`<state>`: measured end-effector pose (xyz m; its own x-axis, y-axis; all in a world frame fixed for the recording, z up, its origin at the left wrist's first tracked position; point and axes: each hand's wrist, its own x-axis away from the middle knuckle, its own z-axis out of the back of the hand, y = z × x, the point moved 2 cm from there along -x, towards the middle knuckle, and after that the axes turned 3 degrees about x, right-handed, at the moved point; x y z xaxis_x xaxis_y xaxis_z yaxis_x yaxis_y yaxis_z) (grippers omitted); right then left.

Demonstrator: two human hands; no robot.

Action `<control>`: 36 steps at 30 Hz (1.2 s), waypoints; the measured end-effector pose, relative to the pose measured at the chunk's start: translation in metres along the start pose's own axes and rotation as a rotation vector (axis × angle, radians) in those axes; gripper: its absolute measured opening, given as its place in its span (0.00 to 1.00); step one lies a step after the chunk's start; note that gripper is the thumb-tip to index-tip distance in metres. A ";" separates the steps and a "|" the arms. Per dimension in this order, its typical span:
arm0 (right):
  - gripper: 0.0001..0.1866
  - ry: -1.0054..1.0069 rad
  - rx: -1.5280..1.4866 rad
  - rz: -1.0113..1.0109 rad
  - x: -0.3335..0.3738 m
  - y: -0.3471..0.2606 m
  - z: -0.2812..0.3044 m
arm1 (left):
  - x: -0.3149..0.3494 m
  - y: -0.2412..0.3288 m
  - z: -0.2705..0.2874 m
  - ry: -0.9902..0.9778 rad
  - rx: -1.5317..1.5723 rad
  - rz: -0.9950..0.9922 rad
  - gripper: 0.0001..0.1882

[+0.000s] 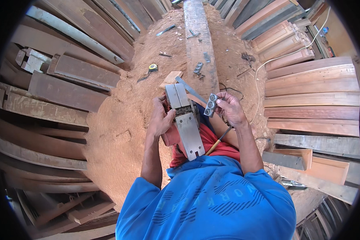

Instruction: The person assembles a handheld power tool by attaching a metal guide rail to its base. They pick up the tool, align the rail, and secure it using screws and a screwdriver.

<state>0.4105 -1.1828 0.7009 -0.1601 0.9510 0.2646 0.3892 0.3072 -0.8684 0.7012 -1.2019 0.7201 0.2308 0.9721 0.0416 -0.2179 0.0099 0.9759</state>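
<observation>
An electric hand planer (190, 132) lies sole up across my lap, its flat metal sole facing me and its red body showing at the left side. My left hand (161, 118) is wrapped round the planer's left side, thumb beside the cutter opening. In my right hand (231, 109) I pinch a small metal block (211, 105) with three round bolt heads, raised just right of the planer. Beyond the planer, a long grey metal strip (191, 89) slants down toward the block. A thin tool with a wooden handle (213, 147) rests on my red shorts.
A long wooden plank (196, 24) runs ahead, bearing a similar bolted block (198, 67) and small metal parts. On the sawdust lie a yellow tape measure (153, 68) and a dark-handled tool (166, 30). Stacked boards (68, 88) flank both sides; a pale cord (282, 58) runs along the right.
</observation>
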 end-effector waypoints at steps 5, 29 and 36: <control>0.12 -0.030 -0.027 -0.002 -0.003 0.014 -0.009 | 0.002 0.001 0.006 -0.020 0.000 0.041 0.31; 0.19 -0.066 -0.148 -0.063 0.000 0.041 -0.050 | -0.001 -0.001 0.015 0.019 0.216 0.137 0.32; 0.19 -0.079 -0.182 -0.076 -0.002 0.045 -0.064 | 0.000 -0.013 0.016 -0.031 0.105 -0.030 0.33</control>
<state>0.4861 -1.1685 0.6884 -0.2630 0.9211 0.2870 0.5292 0.3865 -0.7554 0.7188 -1.2059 0.7111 0.2651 0.9641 0.0169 -0.1100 0.0129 0.9938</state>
